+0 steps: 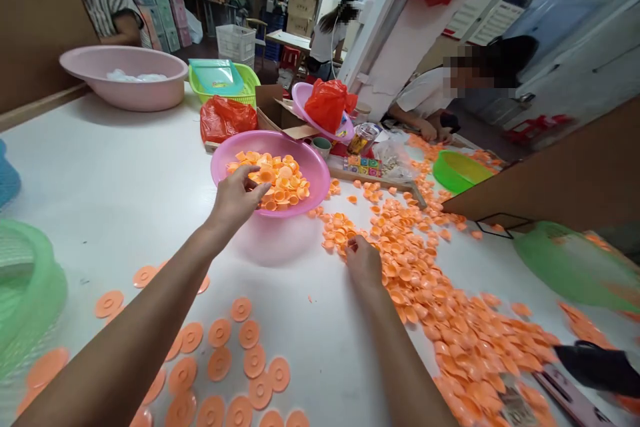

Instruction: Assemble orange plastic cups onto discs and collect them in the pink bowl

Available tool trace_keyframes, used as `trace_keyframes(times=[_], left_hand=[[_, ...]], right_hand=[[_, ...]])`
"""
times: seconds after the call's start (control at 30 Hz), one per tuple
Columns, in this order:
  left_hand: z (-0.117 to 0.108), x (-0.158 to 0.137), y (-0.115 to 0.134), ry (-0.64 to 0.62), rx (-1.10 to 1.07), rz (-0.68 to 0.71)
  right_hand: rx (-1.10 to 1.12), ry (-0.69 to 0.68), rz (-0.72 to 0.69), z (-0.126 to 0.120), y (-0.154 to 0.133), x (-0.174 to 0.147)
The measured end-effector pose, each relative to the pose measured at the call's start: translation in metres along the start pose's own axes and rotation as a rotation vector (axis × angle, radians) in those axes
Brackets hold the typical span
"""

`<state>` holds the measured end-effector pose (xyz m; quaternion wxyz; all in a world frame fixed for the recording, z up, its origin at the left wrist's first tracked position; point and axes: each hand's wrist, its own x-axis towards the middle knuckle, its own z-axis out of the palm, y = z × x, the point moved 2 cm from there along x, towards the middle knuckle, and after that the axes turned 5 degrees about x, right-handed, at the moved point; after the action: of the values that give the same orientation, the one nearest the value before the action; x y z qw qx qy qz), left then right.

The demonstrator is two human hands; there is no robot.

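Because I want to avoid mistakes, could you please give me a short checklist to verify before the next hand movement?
1. Pink bowl has its mouth facing up: ok.
2. Left hand is at the pink bowl: ok.
3. Right hand is at the edge of the loose orange cups: ok.
4. Right hand has a cup gripped: cannot tell, fingertips are partly hidden.
5. Loose orange cups are gathered tidily: not ok, widely spread.

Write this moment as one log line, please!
left hand: over pink bowl of orange cups | right hand: at edge of orange pile | flat orange discs: on white table
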<state>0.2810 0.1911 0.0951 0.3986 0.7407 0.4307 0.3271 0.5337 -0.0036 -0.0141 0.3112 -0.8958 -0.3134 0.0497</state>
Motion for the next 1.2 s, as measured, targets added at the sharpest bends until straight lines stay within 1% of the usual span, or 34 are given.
trace_keyframes(times=[0.03,0.07,0.13,0.17,0.2,0.23,0.27,0.3,0.33,0.4,0.5,0.57,0.63,0.7,0.77,0.83,0.93,1.0,1.03,1.1,1.2], left_hand=[[-0.010,-0.004,-0.009,-0.045,0.092,0.017],[-0.018,-0.013,-0.024,-0.120,0.203,0.038],[-0.033,-0.044,-0.064,-0.297,0.445,0.064],[-0.040,-0.061,-0.087,-0.348,0.556,0.055],[-0.047,-0.078,-0.108,-0.363,0.666,0.024],[-0.052,-0.092,-0.126,-0.375,0.730,0.000],[-0.054,-0.103,-0.139,-0.382,0.758,-0.020],[-0.051,-0.111,-0.145,-0.392,0.746,-0.029],[-0.045,-0.115,-0.147,-0.403,0.701,-0.023],[-0.019,-0.116,-0.135,-0.407,0.578,0.025],[0.039,-0.112,-0.099,-0.408,0.415,0.171],[0.075,-0.114,-0.079,-0.456,0.347,0.262],[0.096,-0.120,-0.070,-0.500,0.314,0.294],[0.102,-0.126,-0.071,-0.508,0.301,0.275],[0.099,-0.129,-0.078,-0.503,0.291,0.254],[0.096,-0.131,-0.085,-0.503,0.285,0.264],[0.097,-0.132,-0.091,-0.478,0.291,0.301],[0.100,-0.133,-0.091,-0.456,0.296,0.298],[0.101,-0.133,-0.090,-0.451,0.289,0.281],[0.102,-0.131,-0.086,-0.471,0.233,0.203],[0.101,-0.124,-0.079,-0.511,0.068,0.008]], right_hand=[[-0.015,-0.010,-0.003,0.001,0.002,-0.002],[-0.019,-0.021,-0.012,0.002,0.005,-0.006],[0.025,-0.051,-0.031,0.002,0.008,-0.018],[0.076,-0.070,-0.035,0.001,0.010,-0.025],[0.135,-0.086,-0.030,-0.001,0.010,-0.033],[0.197,-0.101,-0.014,-0.002,0.010,-0.041],[0.260,-0.113,0.017,-0.003,0.009,-0.049],[0.326,-0.126,0.056,-0.002,0.006,-0.057],[0.395,-0.141,0.100,-0.001,0.001,-0.065],[0.541,-0.186,0.174,0.007,-0.010,-0.080],[0.712,-0.306,0.213,0.025,-0.029,-0.097],[0.738,-0.373,0.210,0.036,-0.036,-0.104],[0.717,-0.411,0.203,0.041,-0.036,-0.109],[0.699,-0.434,0.207,0.043,-0.031,-0.111],[0.698,-0.453,0.224,0.044,-0.028,-0.113],[0.690,-0.463,0.246,0.045,-0.028,-0.114],[0.649,-0.467,0.246,0.047,-0.037,-0.117],[0.589,-0.459,0.202,0.048,-0.044,-0.119],[0.553,-0.457,0.171,0.048,-0.047,-0.119],[0.485,-0.456,0.113,0.047,-0.051,-0.119],[0.425,-0.463,0.047,0.045,-0.052,-0.117]])
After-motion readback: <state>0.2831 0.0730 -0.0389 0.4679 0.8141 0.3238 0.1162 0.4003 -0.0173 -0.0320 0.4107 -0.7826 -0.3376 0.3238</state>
